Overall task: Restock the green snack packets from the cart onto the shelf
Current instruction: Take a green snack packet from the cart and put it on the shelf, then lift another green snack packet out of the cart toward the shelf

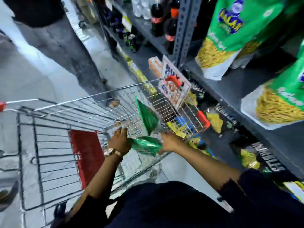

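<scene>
Two green packets in the cart (69, 112): your left hand (119, 141) & right hand (169, 142) both grip one packet (145, 144) low inside, second packet (148, 116) stands upright behind it (blurry). Two more green packs (230, 33) sit on the shelf (230, 89).

Dark navy sleeves (243, 186), L-wrist watch (113, 152).

cola bottles (157, 18) on far shelving | bystander's grey trousers (62, 45) | promo sign (175, 84)

Dim, motion-blurred, warped at edges
</scene>
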Demonstrator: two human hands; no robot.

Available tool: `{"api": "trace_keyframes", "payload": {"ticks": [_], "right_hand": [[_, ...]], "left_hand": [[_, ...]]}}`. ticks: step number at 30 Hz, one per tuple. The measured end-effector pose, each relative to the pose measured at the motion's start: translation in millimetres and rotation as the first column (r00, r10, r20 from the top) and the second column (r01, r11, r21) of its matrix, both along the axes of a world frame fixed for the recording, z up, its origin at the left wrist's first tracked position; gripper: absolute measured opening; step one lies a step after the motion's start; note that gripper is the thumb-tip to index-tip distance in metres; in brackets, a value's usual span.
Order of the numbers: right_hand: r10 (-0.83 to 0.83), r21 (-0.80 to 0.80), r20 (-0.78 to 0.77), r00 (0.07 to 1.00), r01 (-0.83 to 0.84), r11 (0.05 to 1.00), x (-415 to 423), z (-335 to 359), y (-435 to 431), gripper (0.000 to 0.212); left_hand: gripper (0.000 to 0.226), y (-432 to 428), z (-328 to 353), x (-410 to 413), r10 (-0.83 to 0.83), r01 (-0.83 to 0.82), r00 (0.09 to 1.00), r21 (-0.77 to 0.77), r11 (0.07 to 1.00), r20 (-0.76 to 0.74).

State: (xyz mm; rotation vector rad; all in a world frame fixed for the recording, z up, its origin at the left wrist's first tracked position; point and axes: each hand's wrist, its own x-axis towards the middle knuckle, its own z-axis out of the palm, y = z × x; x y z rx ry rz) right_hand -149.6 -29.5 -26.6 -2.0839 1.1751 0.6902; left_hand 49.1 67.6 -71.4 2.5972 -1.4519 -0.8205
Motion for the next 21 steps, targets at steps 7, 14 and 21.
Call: {"api": "trace_keyframes", "payload": {"ticks": [7,14,21], "right_hand": [[0.06,-0.053,-0.074,0.995,-0.064,0.997,26,-39,8,0.05],[-0.142,-0.115,0.07,0.987,0.15,0.982,22,-34,2,0.026],[-0.232,-0.262,0.324,0.917,0.322,0.91,4,12,12,0.02]], "left_hand": [[0.047,-18,-25,25,-0.198,0.215,0.959,0.068,0.974,-0.204],[0.03,-6,-25,18,-0.136,0.135,0.971,-0.014,0.991,-0.195],[0.025,2,54,31,-0.207,0.138,0.945,-0.266,0.954,-0.254]]}}
